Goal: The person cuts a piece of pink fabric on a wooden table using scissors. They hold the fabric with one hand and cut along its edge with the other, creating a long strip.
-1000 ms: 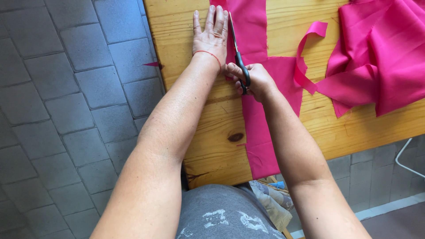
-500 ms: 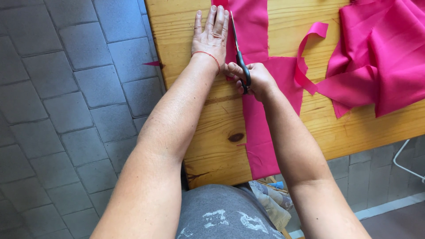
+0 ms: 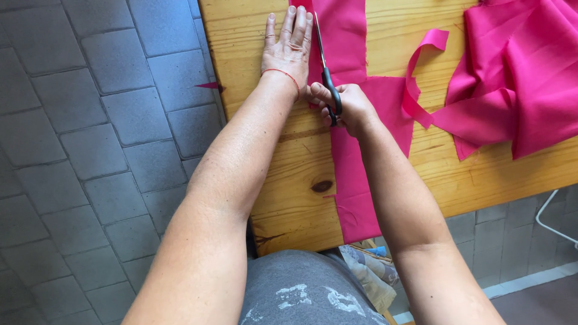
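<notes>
A long strip of bright pink fabric (image 3: 349, 180) lies along a light wooden table (image 3: 289, 180) and hangs over its near edge. My left hand (image 3: 289, 45) rests flat on the table, fingers together, pressing the strip's left edge. My right hand (image 3: 346, 108) grips the black handles of a pair of scissors (image 3: 325, 69). The blades point away from me along the fabric's left edge, right beside my left fingers. A thin red cord circles my left wrist.
A larger heap of the same pink fabric (image 3: 524, 78) covers the table's right side, with a curled loose strip (image 3: 421, 66) beside it. Grey paving tiles (image 3: 90, 150) lie to the left. A small pink scrap (image 3: 208, 86) sits by the table's left edge.
</notes>
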